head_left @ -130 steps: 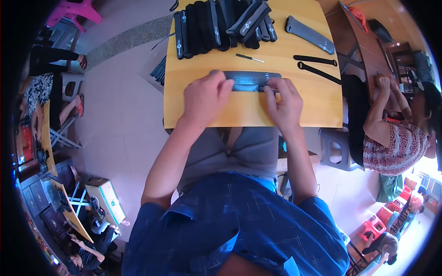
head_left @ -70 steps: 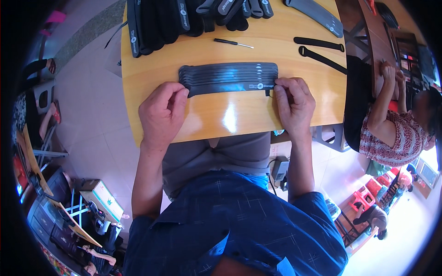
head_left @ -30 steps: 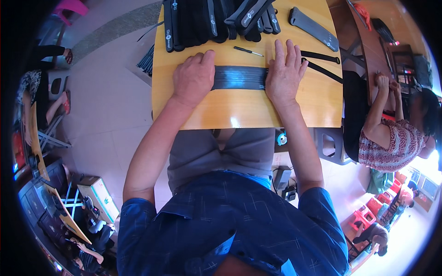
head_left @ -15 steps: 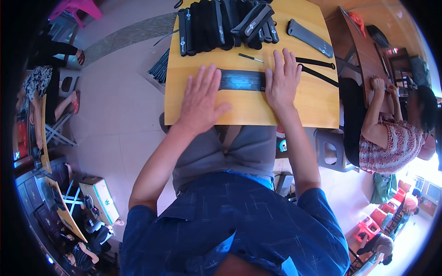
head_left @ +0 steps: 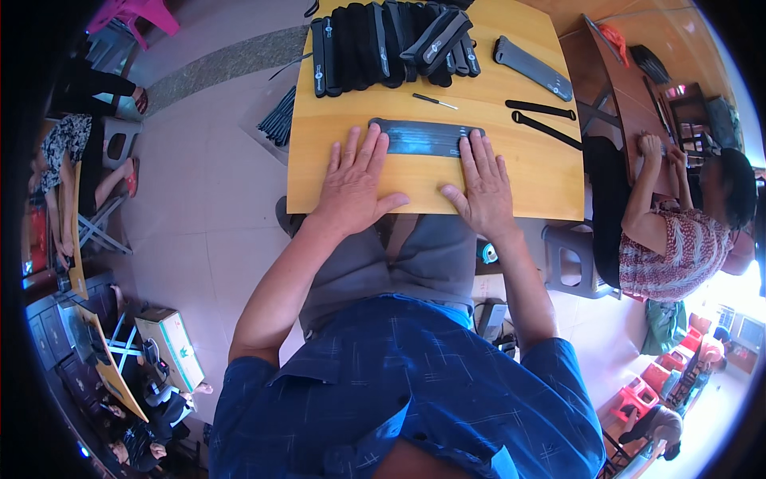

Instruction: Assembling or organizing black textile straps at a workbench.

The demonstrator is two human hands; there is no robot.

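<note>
A flat, dark grey strip-shaped pouch [head_left: 423, 139] with a shiny surface lies crosswise on the wooden table [head_left: 335, 188] before me. My left hand [head_left: 351, 180] rests flat, fingers spread, its fingertips on the pouch's left end. At the opposite end, the fingertips of my right hand [head_left: 483, 180] press on the pouch, the thumb stretched out to the side. Neither hand grips anything. Just beyond the pouch lies a small black screwdriver-like tool [head_left: 435, 101] with a thin metal tip.
A row of black and grey pouches [head_left: 359, 48] is heaped at the table's far edge. Another grey pouch [head_left: 533, 68] lies far right, near two black straps [head_left: 546, 128]. A person in a patterned top [head_left: 674, 251] sits at a brown table to the right.
My right hand has drawn back toward me and now touches the pouch's right end with its fingertips. My left hand has shifted slightly nearer to me, uncovering the pouch's left corner.
</note>
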